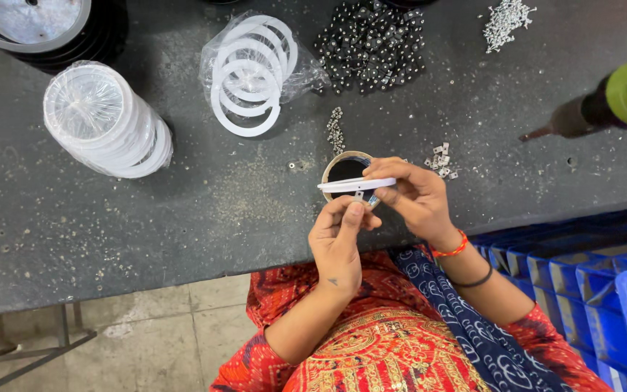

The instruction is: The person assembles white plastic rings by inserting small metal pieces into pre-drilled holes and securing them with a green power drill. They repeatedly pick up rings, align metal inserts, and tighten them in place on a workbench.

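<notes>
Two hands: right hand (416,194) pinches the thin white plastic ring (357,184) edge-on; left hand (339,239) fingers nip a small metal clip beneath.
Ring location: above the dark grey desk (183,218) edge.
Handling: probably light, bendy; grip the rim.

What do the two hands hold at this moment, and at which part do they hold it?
The right hand holds a white ring by its rim. The left hand pinches a small metal clip at the ring's lower edge.

My left hand (337,243) bare with a small dark wrist mark, my right hand (416,196) above orange and black bangles, red patterned dress, navy printed scarf beside the bangles
</notes>
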